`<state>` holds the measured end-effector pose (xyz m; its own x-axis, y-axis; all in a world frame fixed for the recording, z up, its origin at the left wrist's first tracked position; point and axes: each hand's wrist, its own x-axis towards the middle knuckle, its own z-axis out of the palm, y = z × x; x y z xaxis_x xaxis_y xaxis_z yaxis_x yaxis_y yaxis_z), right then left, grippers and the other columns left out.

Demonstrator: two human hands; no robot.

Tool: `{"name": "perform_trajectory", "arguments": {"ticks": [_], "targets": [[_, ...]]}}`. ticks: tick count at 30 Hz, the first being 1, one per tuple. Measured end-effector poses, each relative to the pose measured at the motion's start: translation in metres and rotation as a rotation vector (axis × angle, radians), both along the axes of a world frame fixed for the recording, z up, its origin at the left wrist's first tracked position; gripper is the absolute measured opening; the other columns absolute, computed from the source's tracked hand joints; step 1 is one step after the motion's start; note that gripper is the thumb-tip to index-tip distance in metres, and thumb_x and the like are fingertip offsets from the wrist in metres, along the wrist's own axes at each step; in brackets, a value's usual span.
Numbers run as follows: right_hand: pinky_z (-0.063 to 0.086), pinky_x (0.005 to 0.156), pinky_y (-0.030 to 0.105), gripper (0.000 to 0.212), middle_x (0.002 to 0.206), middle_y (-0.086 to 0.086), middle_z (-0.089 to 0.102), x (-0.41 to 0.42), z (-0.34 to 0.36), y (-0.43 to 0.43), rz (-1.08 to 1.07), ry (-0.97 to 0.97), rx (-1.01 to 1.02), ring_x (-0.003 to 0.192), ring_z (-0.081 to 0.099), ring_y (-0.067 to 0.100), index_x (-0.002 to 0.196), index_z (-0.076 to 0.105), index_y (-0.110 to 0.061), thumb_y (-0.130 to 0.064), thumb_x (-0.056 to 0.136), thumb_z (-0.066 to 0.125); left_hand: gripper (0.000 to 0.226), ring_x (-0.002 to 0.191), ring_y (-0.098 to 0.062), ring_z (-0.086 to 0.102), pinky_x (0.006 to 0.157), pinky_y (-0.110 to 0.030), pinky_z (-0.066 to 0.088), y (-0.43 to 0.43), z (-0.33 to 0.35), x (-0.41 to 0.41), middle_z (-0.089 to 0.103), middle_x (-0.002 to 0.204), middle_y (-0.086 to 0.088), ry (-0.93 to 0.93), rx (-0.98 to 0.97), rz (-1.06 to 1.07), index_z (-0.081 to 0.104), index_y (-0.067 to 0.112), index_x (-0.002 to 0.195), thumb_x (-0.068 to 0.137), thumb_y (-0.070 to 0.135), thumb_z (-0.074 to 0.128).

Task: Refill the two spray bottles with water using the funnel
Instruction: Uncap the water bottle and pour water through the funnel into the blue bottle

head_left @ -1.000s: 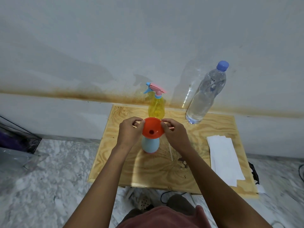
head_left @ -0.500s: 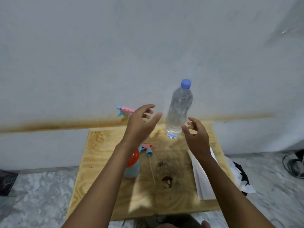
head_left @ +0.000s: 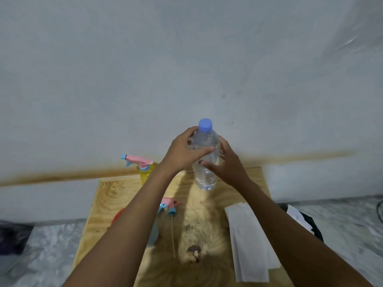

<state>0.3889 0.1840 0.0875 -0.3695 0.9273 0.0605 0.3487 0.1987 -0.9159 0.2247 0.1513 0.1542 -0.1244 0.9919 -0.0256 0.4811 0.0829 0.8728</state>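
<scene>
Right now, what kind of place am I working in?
Probably a bare home room or utility corner, not a workshop: a stained plaster wall, a marble-patterned floor, and a low plywood table against the wall.

No readable text, labels, brands or numbers anywhere in view. The clear water bottle (head_left: 205,162) carries no label, and the white paper sheets (head_left: 248,243) on the table are blank.

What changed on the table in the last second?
Both hands left the orange funnel and reached back: the left hand and right hand now grip the capped water bottle. The yellow spray bottle, loose sprayer head and paper towels stayed put.
</scene>
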Motion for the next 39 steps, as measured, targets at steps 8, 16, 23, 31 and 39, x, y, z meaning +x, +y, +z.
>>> {"name": "perform_trajectory", "arguments": {"ticks": [8, 16, 23, 31, 39], "targets": [[0.048, 0.091, 0.024, 0.070, 0.129, -0.011, 0.062, -0.011, 0.000, -0.002, -0.077, 0.056, 0.067, 0.112, 0.060, 0.008, 0.140, 0.043, -0.030, -0.027, 0.079, 0.077, 0.060, 0.107, -0.003, 0.065, 0.098, -0.031, 0.053, 0.000, -0.002, 0.005, 0.071, 0.114, 0.012, -0.010, 0.052, 0.060, 0.066, 0.027, 0.124, 0.069, 0.041, 0.085], [0.050, 0.087, 0.022, 0.067, 0.122, -0.019, 0.062, -0.010, 0.002, -0.021, -0.088, 0.070, 0.007, 0.106, 0.061, 0.002, 0.139, 0.043, -0.031, -0.038, 0.078, 0.071, 0.053, 0.106, -0.003, 0.065, 0.090, -0.020, 0.053, -0.021, 0.001, 0.013, 0.072, 0.113, 0.014, -0.076, 0.064, 0.108, 0.068, 0.027, 0.123, 0.074, 0.026, 0.086], [0.046, 0.083, 0.008, 0.075, 0.121, -0.024, 0.063, -0.004, 0.009, -0.062, -0.104, 0.108, 0.014, 0.107, 0.059, -0.009, 0.140, 0.043, -0.034, -0.051, 0.073, 0.070, 0.066, 0.108, 0.001, 0.064, 0.087, -0.014, 0.050, -0.060, 0.015, 0.011, 0.069, 0.120, 0.018, -0.051, 0.019, 0.080, 0.063, 0.031, 0.132, 0.071, 0.041, 0.086], [0.051, 0.089, 0.021, 0.069, 0.127, -0.017, 0.063, 0.002, -0.003, -0.111, -0.082, 0.113, 0.004, 0.111, 0.061, -0.001, 0.140, 0.043, -0.034, -0.037, 0.079, 0.075, 0.062, 0.103, 0.008, 0.064, 0.079, -0.001, 0.044, -0.108, 0.004, 0.017, 0.071, 0.115, 0.018, -0.055, 0.014, 0.088, 0.065, 0.029, 0.130, 0.072, 0.035, 0.086], [0.051, 0.087, 0.020, 0.071, 0.119, -0.024, 0.061, 0.000, -0.004, -0.128, -0.087, 0.095, 0.020, 0.105, 0.061, -0.005, 0.137, 0.038, -0.048, -0.051, 0.073, 0.067, 0.053, 0.102, -0.005, 0.066, 0.083, -0.012, 0.049, -0.120, -0.006, 0.019, 0.072, 0.113, 0.010, -0.052, 0.038, 0.060, 0.067, 0.031, 0.124, 0.075, 0.030, 0.085]]}}
